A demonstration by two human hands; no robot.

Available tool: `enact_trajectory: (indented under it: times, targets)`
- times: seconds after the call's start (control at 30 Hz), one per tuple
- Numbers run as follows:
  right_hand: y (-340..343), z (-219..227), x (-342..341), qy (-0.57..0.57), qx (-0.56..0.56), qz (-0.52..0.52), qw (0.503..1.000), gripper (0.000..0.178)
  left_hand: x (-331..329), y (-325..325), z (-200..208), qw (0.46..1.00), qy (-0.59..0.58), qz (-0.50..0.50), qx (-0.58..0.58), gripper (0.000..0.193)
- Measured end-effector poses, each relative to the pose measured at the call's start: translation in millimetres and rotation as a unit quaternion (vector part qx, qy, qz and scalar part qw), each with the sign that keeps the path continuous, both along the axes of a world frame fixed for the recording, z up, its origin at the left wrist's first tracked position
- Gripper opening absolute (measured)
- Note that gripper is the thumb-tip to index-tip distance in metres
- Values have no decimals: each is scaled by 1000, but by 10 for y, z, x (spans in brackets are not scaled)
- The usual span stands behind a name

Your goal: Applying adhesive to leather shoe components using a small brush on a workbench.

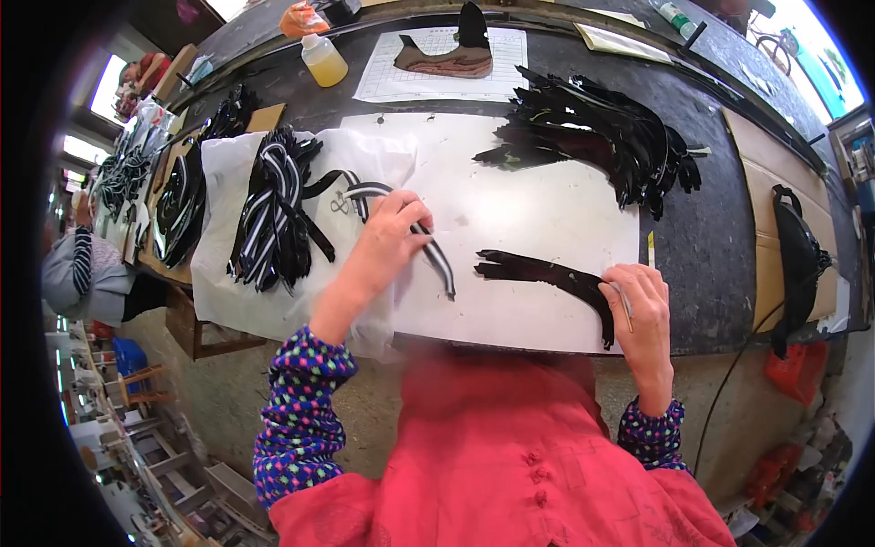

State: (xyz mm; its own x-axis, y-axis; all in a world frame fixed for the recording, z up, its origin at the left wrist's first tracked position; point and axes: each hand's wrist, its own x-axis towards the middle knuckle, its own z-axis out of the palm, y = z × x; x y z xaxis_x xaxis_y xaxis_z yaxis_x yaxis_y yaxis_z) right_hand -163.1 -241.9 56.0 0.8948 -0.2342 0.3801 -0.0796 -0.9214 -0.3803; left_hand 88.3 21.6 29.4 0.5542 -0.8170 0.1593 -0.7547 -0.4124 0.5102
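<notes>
My left hand [387, 239] is closed on a black strip with a white stripe [441, 266], pinched between thumb and fingers. One end of this strip points down over the white board [547, 205]; the other reaches up past my knuckles. My right hand [641, 305] is closed around a thin pale stick [625, 308]; its kind I cannot make out. Beside those fingers, a curved, glossy black piece [547, 272] lies on the board, its right end bending toward the near edge. Left of my left hand lies a heap of striped black strips [278, 210] on crumpled white sheeting [214, 182].
A pile of glossy black pieces [629, 137] covers the board's far right corner. Behind the board are a bottle of yellow liquid [325, 64] and a gridded paper [383, 82] bearing brown and black pieces. Cardboard [761, 219] lies at right. A person [87, 264] is at far left.
</notes>
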Motion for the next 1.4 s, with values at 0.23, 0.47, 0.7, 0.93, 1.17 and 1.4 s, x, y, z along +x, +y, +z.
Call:
enact_trajectory:
  times: [0.23, 0.47, 0.7, 0.93, 1.17, 1.4]
  targets:
    - [141, -12, 156, -64, 169, -10, 983, 12, -632, -311, -81, 974, 10, 204, -102, 44]
    - [395, 17, 357, -66, 211, 79, 972, 14, -538, -383, -81, 944, 62, 287, -149, 61]
    - [398, 2, 356, -72, 224, 88, 968, 14, -375, -408, -75, 929, 114, 322, -144, 73]
    - [269, -10, 271, -70, 241, 47, 967, 14, -238, -611, -49, 945, 97, 276, -149, 73]
    - [18, -47, 142, -109, 236, -20, 965, 12, -65, -964, 234, 956, 13, 139, -259, 56]
    - [-101, -130, 196, -153, 315, -72, 934, 15, -770, -1353, 62, 960, -52, -76, -263, 35]
